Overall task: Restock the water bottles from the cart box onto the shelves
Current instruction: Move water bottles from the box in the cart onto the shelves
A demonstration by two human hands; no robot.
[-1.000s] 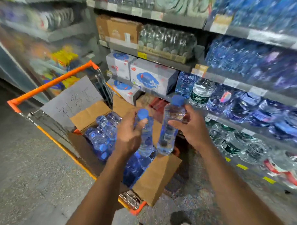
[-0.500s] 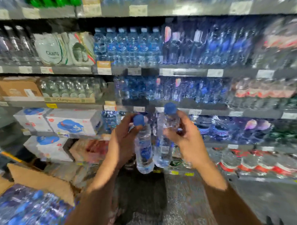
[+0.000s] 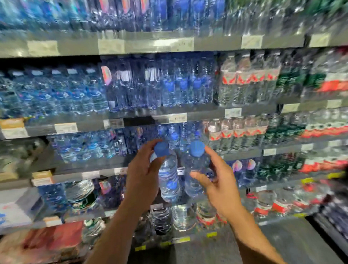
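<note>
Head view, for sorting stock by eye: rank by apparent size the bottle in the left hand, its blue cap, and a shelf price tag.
1. Bottle in the left hand, largest by far.
2. Shelf price tag.
3. Blue cap.
Tag and cap look nearly alike; the cap sits nearer the camera, so their order is unsure.

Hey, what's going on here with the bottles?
A person is stocking a store shelf with water. The left hand grips one blue-capped bottle near its neck, and the right hand holds a second blue-capped bottle beside it. Both bottles are upright and raised in front of the shelves, which are already crowded with bottled water. Neither bottle is on a shelf yet. The picture is blurred, so labels cannot be read.
</note>
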